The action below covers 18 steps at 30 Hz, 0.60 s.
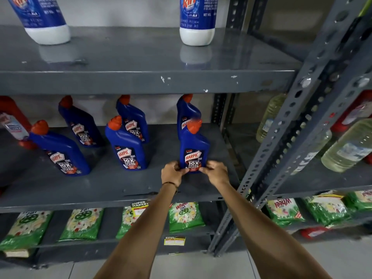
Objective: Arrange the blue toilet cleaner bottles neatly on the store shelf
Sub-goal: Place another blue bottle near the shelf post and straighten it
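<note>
Both hands' grip [193,171] around bottle [193,150]

The toilet cleaner bottles [194,150] at mid-frame are deep blue with orange-red caps and dark labels lettered in white and red. The shelf [112,186] is dull grey with chipped pale specks. Upper-frame bottles [198,19] are blue over white bases. Bottom-frame packets [185,216] are green, apparently flower-patterned. At right, bottles [348,146] are pale yellowish.

Rin bottles [198,19] cropped at top, rear Harpic bottle [187,113] partly hidden, perhaps touching front one.
</note>
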Available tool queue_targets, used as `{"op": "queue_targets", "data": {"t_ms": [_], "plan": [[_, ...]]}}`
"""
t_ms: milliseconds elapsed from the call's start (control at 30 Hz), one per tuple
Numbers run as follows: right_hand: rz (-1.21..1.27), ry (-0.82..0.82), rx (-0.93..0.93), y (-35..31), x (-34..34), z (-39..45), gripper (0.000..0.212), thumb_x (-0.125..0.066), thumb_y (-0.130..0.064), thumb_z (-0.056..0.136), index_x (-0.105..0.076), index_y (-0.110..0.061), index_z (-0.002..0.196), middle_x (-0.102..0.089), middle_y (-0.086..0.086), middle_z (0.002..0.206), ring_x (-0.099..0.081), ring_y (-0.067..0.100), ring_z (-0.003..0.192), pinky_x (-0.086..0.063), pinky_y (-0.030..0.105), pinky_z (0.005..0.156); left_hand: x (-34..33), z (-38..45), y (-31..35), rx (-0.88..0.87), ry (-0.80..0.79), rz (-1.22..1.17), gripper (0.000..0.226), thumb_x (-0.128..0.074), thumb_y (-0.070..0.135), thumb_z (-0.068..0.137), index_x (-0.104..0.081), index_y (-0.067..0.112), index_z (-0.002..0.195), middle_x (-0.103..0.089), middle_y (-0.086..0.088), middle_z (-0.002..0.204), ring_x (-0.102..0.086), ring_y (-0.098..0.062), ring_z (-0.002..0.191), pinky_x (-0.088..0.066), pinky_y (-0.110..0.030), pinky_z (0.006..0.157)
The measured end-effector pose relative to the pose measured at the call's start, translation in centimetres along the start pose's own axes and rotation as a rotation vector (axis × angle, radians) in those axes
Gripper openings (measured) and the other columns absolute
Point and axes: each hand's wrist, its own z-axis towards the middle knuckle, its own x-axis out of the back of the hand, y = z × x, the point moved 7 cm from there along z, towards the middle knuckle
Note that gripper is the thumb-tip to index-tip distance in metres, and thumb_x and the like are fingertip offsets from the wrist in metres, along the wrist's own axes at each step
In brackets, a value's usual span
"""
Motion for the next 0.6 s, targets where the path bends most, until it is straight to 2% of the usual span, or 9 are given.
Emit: {"op": "queue_targets", "data": {"t_ms": [300,467,600], "plan": [[-0.011,-0.017,0.016,0.7,0.5,-4.3,0.037,-0.069,-0.01,0.078,-0.061,0.001,0.113,-0.067,0.017,0.117,-0.063,0.022,0.102,-0.043,0.024,0.081,0.4,-3.8,-0.9,-0.013,-0.037,0.026,0.038,-0.078,0.019,0.069,-0.066,0.004,0.102,-0.072,-0.016,0.103,-0.066,-0.028,0.097,-0.052,-0.038,0.09],[0.004,-0.022,0.016,0.9,0.6,-5.5,0.033,-0.069,-0.01,0.078,-0.063,-0.002,0.11,-0.068,0.016,0.114,-0.064,0.022,0.103,-0.047,0.029,0.09,0.5,-4.9,-1.1,-0.022,-0.055,0.024,0.041,-0.076,0.018,0.072,-0.064,0.004,0.108,-0.071,-0.016,0.107,-0.065,-0.028,0.1,-0.052,-0.042,0.093],[-0.023,-0.02,0.022,1.0,0.8,-5.9,0.032,-0.07,-0.012,0.078,-0.064,-0.002,0.108,-0.069,0.015,0.112,-0.064,0.022,0.102,-0.046,0.027,0.086,0.6,-5.3,-1.2,-0.023,-0.056,0.035,0.039,-0.076,0.02,0.072,-0.064,0.005,0.106,-0.071,-0.014,0.107,-0.065,-0.027,0.1,-0.052,-0.039,0.092]]}}
